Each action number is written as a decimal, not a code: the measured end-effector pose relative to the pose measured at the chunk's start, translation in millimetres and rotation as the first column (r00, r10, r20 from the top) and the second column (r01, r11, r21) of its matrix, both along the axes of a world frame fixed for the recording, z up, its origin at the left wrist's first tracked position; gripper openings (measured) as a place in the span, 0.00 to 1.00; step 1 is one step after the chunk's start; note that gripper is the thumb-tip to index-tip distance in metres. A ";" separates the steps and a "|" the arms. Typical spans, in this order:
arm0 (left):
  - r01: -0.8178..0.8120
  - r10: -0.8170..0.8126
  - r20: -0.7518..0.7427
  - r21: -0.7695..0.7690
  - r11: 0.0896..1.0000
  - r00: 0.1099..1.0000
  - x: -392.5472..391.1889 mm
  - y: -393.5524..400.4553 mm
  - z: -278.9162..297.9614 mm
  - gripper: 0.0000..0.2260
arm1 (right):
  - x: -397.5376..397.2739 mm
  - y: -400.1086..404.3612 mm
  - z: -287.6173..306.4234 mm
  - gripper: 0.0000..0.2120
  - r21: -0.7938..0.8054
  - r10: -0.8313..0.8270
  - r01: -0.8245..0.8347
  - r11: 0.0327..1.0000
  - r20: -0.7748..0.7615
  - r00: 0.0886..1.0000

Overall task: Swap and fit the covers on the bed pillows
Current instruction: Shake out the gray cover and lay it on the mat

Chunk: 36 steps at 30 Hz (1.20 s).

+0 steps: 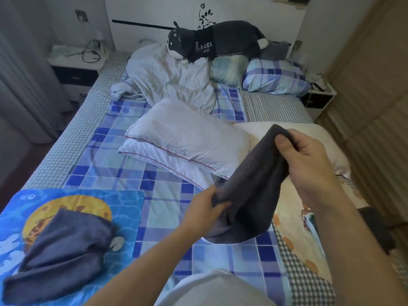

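Grey cover (pixel 249 191) between both hands (bare pillows (pixel 185 144) beyond)

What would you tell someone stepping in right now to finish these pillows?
Left hand grips the lower edge of the dark grey cover; right hand pinches its upper end, held up over the bed.
Two bare white pillows lie stacked mid-bed. A second dark cover lies crumpled on the blue cartoon mat at the near left.
Done: both white pillows are uncovered.
Left: open the held cover, slide a pillow in, then fit the other, probably with the second cover.
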<state>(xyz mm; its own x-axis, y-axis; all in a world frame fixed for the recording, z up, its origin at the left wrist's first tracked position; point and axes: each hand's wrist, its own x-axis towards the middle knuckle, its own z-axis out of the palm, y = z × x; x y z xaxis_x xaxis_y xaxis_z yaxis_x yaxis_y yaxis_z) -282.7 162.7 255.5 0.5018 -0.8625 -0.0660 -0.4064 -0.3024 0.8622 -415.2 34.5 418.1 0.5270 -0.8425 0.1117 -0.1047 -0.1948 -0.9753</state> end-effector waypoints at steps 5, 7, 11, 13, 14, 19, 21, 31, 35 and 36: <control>-0.075 0.050 0.190 0.124 0.989 0.980 12.7 11.6 1.8 0.06 | -29.6 -30.3 -13.3 0.12 -0.016 -0.306 0.317 0.948 0.216 0.927; 0.120 -0.125 0.070 0.073 0.990 0.990 11.7 22.0 11.3 0.14 | -33.2 -35.1 -14.9 0.13 0.056 -0.241 0.235 0.970 0.278 0.930; 0.399 -0.433 -0.227 -0.181 0.899 0.872 -16.0 25.1 47.9 0.14 | -22.1 -13.4 -10.3 0.06 0.252 -0.052 -0.037 0.967 0.337 0.940; 0.247 -0.336 -0.316 -0.290 0.925 0.887 -31.0 13.3 63.3 0.09 | -10.2 3.5 -11.9 0.04 0.169 0.119 -0.161 0.972 0.237 0.964; 0.164 -0.284 -0.368 -0.324 0.932 0.885 -34.9 8.2 69.8 0.09 | -4.7 11.3 -12.6 0.04 0.099 0.183 -0.201 0.975 0.165 0.969; 0.061 -0.208 -0.404 -0.348 0.936 0.891 -27.7 9.1 76.2 0.09 | 6.8 26.5 -6.6 0.15 -0.003 0.261 -0.262 0.965 0.091 0.961; 0.040 -0.208 -0.460 -0.350 0.936 0.863 -28.2 13.6 74.4 0.07 | 8.7 29.4 -4.8 0.16 -0.004 0.227 -0.228 0.974 0.109 0.968; 0.095 -0.170 -0.314 -0.240 0.966 0.934 -38.1 9.8 72.0 0.03 | 18.7 39.4 -0.9 0.11 -0.055 0.025 -0.017 0.998 0.161 0.987; 0.188 -0.227 -0.169 -0.220 0.957 0.959 -29.9 10.9 76.2 0.09 | 9.8 28.4 3.2 0.11 -0.009 0.019 -0.017 1.000 0.230 0.973; 0.191 -0.217 -0.096 -0.229 0.955 0.971 -27.2 11.4 77.3 0.10 | 6.3 24.8 3.6 0.10 -0.001 0.022 -0.022 1.000 0.244 0.970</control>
